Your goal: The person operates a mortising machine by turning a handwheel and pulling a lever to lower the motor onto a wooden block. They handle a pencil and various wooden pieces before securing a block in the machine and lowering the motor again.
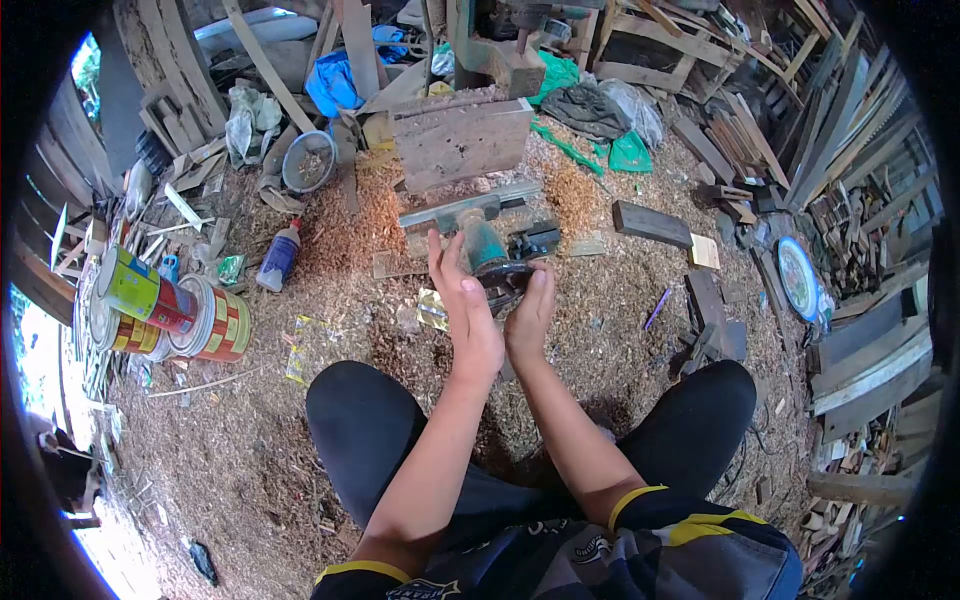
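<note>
My left hand is raised in front of me, its fingers stretched out and slightly spread. Close beside it is my right hand, fingers straight and pointing away from me. The heels of both palms come together, and nothing shows between them. Just beyond the fingertips is a teal machine part with a round black piece at its near end, which the hands overlap in this view. A long metal bar lies across its far side. Behind that stands a thick wooden block.
Wood shavings cover the ground. On the left are paint cans, a bottle and a bucket. A dark wood block, a purple pen and a round tray lie to the right, near stacked planks.
</note>
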{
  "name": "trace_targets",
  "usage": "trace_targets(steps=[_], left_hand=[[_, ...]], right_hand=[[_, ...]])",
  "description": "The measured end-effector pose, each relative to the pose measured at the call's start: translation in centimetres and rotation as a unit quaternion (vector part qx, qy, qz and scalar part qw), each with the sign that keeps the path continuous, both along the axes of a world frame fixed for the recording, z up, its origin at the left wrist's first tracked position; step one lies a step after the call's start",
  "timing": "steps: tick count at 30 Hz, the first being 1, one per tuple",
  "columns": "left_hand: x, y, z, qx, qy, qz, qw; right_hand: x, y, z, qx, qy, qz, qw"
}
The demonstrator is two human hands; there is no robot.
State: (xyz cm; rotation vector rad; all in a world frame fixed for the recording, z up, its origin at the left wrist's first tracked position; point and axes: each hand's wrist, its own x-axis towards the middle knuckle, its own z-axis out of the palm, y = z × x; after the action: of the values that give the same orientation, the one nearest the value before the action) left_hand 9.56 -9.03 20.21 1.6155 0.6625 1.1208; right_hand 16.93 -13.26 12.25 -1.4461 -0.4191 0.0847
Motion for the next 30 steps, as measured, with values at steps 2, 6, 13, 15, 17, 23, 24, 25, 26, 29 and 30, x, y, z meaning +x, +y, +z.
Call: trace_targets(steps=[2,6,13,15,17,23,24,25,26,29,30], left_hand=[[0.2,-0.1,0.0,0.002,-0.003,0.011,1.0],[0.2,0.0,0.0,0.002,0.0,0.003,1.0],[0.2,0.1,-0.3,0.014,-0.007,-0.007,1.0],[0.1,0.0,0.1,0.006,-0.009,-0.009,1.0],[0.0,-0.1,0.2,-0.002,-0.012,-0.011,1.0],[1.2,1.0,-3.2,-0.076,-0.015,0.024,0.997],[1.3,1.0,-2.7,-0.051,-0.011,0.016,0.999],[1.1,0.9,-2.1,-0.049,-0.012,0.016,0.999],[1.1,0.9,-1.4,-0.012,-0.019,-0.012,1.0],[1.0,0.5,1.0,0.018,-0.045,-0.05,0.998],[1.0,0.4,1.3,-0.002,-0.072,-0.053,0.996]], right_hand=[[0.1,-0.1,-0.2,0.002,0.003,0.001,1.0],[-0.1,0.0,0.4,-0.009,0.002,-0.001,1.0],[-0.3,0.0,0.6,0.007,0.024,0.007,1.0],[-0.1,0.0,0.7,0.007,0.023,0.007,1.0],[0.3,-0.2,0.9,0.008,0.022,0.006,1.0],[2.4,0.1,3.7,-0.065,-0.058,0.086,0.992],[2.3,0.2,3.4,-0.049,-0.025,0.082,0.995],[2.1,0.2,3.2,-0.032,0.01,0.079,0.996],[1.9,0.2,2.9,-0.004,0.088,0.071,0.994],[1.6,-0.1,2.1,0.037,0.152,0.053,0.986],[1.7,0.0,2.1,0.026,0.162,0.05,0.985]])
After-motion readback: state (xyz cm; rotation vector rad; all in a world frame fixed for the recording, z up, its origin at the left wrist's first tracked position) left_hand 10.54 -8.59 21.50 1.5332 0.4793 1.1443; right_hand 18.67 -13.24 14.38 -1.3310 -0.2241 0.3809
